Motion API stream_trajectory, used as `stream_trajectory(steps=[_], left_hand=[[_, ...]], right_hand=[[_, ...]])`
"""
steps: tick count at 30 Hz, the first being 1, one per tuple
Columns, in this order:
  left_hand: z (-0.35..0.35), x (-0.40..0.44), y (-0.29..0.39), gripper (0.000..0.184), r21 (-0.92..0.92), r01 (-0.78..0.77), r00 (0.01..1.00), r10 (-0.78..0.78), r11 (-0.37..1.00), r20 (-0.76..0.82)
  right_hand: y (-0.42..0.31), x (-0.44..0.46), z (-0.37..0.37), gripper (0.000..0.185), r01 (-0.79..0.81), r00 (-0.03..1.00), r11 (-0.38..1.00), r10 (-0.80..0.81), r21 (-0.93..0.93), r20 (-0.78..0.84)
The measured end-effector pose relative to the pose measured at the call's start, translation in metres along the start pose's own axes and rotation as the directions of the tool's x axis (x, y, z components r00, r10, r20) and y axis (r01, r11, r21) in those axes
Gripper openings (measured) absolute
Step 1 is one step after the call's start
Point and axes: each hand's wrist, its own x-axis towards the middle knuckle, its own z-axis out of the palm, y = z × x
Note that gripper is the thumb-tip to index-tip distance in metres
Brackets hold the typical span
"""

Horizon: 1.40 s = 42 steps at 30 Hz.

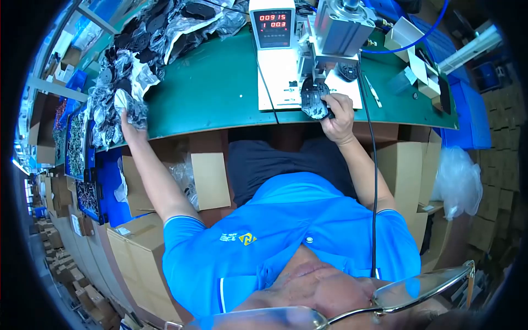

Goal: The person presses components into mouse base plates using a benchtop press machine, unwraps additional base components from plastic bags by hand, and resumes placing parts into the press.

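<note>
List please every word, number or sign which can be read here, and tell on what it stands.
"00915": upper row of the red display.
"1 00.3": lower row of the same display.
Too small or blurred to read: the panel marks around these rows, the lettering beside the yellow badge on the blue shirt, the label on the carton.

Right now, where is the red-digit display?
In the head view, the red-digit display stands at the back of the green bench, just left of the metal press.
</note>
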Motion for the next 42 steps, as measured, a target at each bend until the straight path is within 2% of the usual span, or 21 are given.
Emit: stream_trajectory(steps=[2, 3, 4, 6, 7, 9, 10, 12, 18, 24, 26, 28, 30, 32, 33, 35, 36, 38, 39, 40, 42], left_hand=[[0.021, -0.046, -0.015, 0.046, 0.056, -0.013, 0.998, 0.009, 0.998, 0.066], [0.018, -0.051, -0.025, 0.047, 0.054, 0.059, 0.965, -0.07, 0.997, 0.252], [0.034, -0.07, -0.039, 0.043, 0.046, 0.109, 0.943, -0.118, 0.993, 0.311], [0.043, -0.075, -0.076, 0.049, 0.196, 0.12, 0.951, -0.169, 0.973, 0.26], [0.062, -0.091, -0.087, 0.062, 0.323, 0.078, 0.961, -0.158, 0.943, 0.229], [0.104, -0.129, -0.102, 0.086, 0.653, -0.157, 0.968, -0.015, 0.741, 0.25], [0.108, -0.126, -0.112, 0.089, 0.827, -0.372, 0.926, 0.103, 0.421, 0.364], [0.137, -0.156, -0.111, 0.083, 0.882, -0.421, 0.9, 0.217, 0.211, 0.378], [0.119, -0.127, -0.133, 0.062, 0.805, -0.476, 0.874, 0.294, 0.354, 0.388], [0.089, -0.136, -0.134, 0.058, 0.821, -0.538, 0.807, 0.398, 0.19, 0.436], [0.088, -0.142, -0.129, 0.064, 0.813, -0.532, 0.824, 0.367, 0.238, 0.432], [0.094, -0.154, -0.122, 0.064, 0.841, -0.503, 0.842, 0.331, 0.199, 0.426], [0.095, -0.152, -0.12, 0.065, 0.87, -0.454, 0.873, 0.292, 0.192, 0.39], [0.098, -0.143, -0.119, 0.066, 0.894, -0.407, 0.9, 0.253, 0.186, 0.356], [0.102, -0.132, -0.117, 0.068, 0.893, -0.418, 0.891, 0.267, 0.164, 0.368], [0.109, -0.108, -0.119, 0.072, 0.88, -0.467, 0.851, 0.315, 0.09, 0.42], [0.115, -0.095, -0.119, 0.072, 0.881, -0.464, 0.853, 0.316, 0.091, 0.416], [0.129, -0.073, -0.116, 0.072, 0.89, -0.424, 0.905, 0.106, 0.166, 0.412], [0.134, -0.066, -0.114, 0.072, 0.889, -0.425, 0.905, 0.11, 0.168, 0.412], [0.138, -0.059, -0.114, 0.059, 0.869, -0.403, 0.912, 0.042, 0.289, 0.409], [0.14, -0.049, -0.115, 0.034, 0.799, -0.319, 0.902, -0.094, 0.51, 0.421]], right_hand=[[-0.002, 0.0, -0.001, 0.049, -0.075, 0.997, 0.996, 0.074, 0.045, 0.007], [-0.005, 0.001, -0.003, 0.048, -0.105, 0.994, 0.993, 0.104, 0.057, 0.015], [-0.007, 0.001, -0.005, 0.048, -0.091, 0.996, 0.993, 0.09, 0.076, 0.022], [-0.008, 0.003, -0.001, 0.048, -0.201, 0.979, 0.963, 0.205, 0.177, -0.004], [-0.009, 0.002, 0.001, 0.047, -0.217, 0.974, 0.952, 0.226, 0.214, -0.018], [-0.009, 0.001, 0.001, 0.047, -0.201, 0.974, 0.949, 0.22, 0.242, -0.052], [-0.012, 0.001, 0.001, 0.047, -0.19, 0.977, 0.948, 0.209, 0.254, -0.049], [-0.017, -0.003, -0.003, 0.048, -0.198, 0.975, 0.945, 0.217, 0.26, -0.045], [-0.036, -0.034, -0.033, 0.042, -0.227, 0.963, 0.911, 0.262, 0.343, -0.059], [-0.051, -0.101, -0.087, 0.037, -0.317, 0.946, 0.919, 0.288, 0.235, 0.149], [-0.043, -0.136, -0.103, 0.031, -0.532, 0.84, 0.842, 0.511, 0.088, 0.183], [-0.023, -0.178, -0.118, 0.027, -0.737, 0.657, 0.674, 0.733, -0.051, 0.175], [0.019, -0.246, -0.12, 0.031, -0.868, 0.495, 0.497, 0.865, 0.006, 0.085], [0.025, -0.273, -0.138, 0.032, -0.968, 0.194, 0.21, 0.973, -0.135, 0.122], [0.035, -0.293, -0.143, 0.032, -0.968, 0.197, 0.213, 0.973, -0.136, 0.12], [0.064, -0.355, -0.143, 0.033, -0.967, -0.157, -0.127, 0.98, -0.22, 0.124], [0.084, -0.398, -0.139, 0.028, -0.969, -0.069, -0.037, 0.99, -0.243, 0.124], [0.116, -0.471, -0.131, 0.022, -0.945, 0.108, 0.14, 0.987, -0.294, 0.121], [0.13, -0.492, -0.128, 0.031, -0.984, -0.048, -0.017, 0.983, -0.177, 0.175], [0.12, -0.479, -0.125, 0.031, -0.984, -0.045, -0.014, 0.983, -0.175, 0.175], [0.086, -0.432, -0.114, 0.062, -0.944, -0.028, -0.021, 0.999, -0.33, 0.016]])
